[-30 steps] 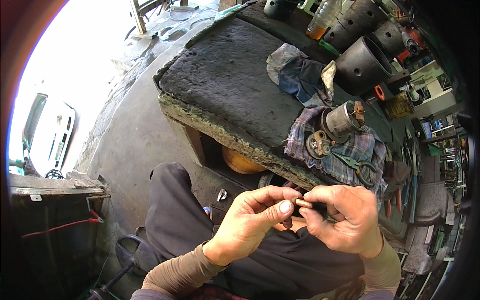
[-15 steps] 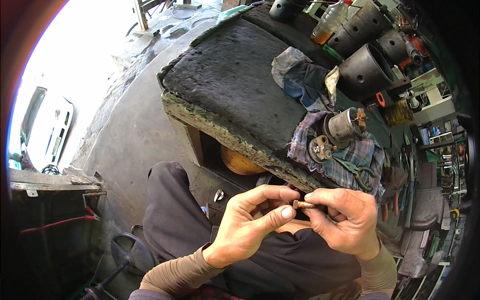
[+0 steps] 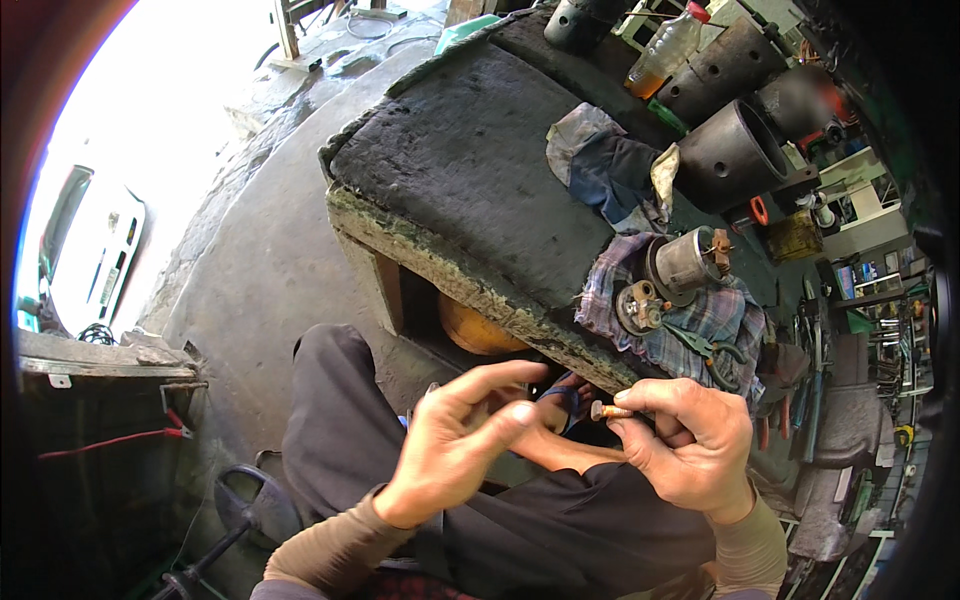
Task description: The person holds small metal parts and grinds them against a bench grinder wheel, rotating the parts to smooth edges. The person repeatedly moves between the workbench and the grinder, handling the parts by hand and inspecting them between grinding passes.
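Observation:
Between the thumb and index finger of my right hand (image 3: 692, 440) is a small rusty bolt (image 3: 604, 411), its head pointing left. My left hand (image 3: 448, 440) is apart from it, thumb and fingers spread with nothing in them. Just beyond the right hand, at the bench's near right corner, a plaid cloth (image 3: 604, 280) lies under several parts. On it are a silver metal cylinder (image 3: 690, 258) with a rusty fitting, a small round metal part (image 3: 636, 308) and green-handled pliers (image 3: 708, 348).
The dark, rough-edged bench (image 3: 460, 170) carries a crumpled rag (image 3: 610, 165), a large dark steel cylinder (image 3: 725, 155) and a bottle of amber liquid (image 3: 665, 50). Below it sits a yellow rounded object (image 3: 475, 325). Tools crowd the right. A wheel-shaped object (image 3: 255, 500) stands at lower left.
My left hand has let go of the bolt and moved left, its fingers opening. My right hand still holds the bolt in nearly the same place.

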A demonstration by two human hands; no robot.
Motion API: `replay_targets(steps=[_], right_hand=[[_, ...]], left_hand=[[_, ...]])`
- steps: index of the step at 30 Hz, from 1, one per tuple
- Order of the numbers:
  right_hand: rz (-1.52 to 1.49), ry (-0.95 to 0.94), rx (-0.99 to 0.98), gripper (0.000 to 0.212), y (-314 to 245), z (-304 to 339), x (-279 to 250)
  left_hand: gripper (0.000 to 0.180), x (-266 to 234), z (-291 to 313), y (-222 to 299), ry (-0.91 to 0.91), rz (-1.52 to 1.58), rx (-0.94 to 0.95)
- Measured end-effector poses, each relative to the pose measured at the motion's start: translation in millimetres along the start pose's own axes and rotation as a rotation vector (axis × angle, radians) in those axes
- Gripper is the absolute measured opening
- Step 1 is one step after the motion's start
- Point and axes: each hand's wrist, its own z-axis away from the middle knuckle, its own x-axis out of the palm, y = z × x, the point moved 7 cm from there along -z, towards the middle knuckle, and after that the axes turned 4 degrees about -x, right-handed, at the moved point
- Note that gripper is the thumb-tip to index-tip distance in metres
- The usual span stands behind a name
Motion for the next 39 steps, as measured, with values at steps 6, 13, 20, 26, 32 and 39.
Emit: replay_targets(steps=[6,13,20,26,32,39], right_hand=[[-0.021,0.029,0.015,0.024,3.8,2.9,-6.7],[0.012,0.033,-0.01,0.023,-5.0,-1.5,-10.4],[-0.124,0.023,0.171,0.023,1.1,7.4,-11.8],[-0.452,0.058,0.295,0.02,18.3,13.1,-6.2],[-0.44,-0.006,0.371,0.02,26.6,13.0,7.9],[-0.426,-0.041,0.53,0.026,33.7,17.0,15.6]], left_hand=[[0.06,-133.7,21.7,-16.5,0.375,-1.532,0.158],[0.063,-233.3,30.0,-59.2,0.648,-1.622,-0.24],[0.02,-113.7,-2.5,-20.8,0.147,-0.619,-0.098],[0.04,14.7,0.9,19.7,-0.217,0.059,-0.066],[0.044,27.4,-0.5,38.8,-0.169,-0.104,0.212],[0.023,16.8,-2.8,20.0,-0.012,0.086,0.024]])
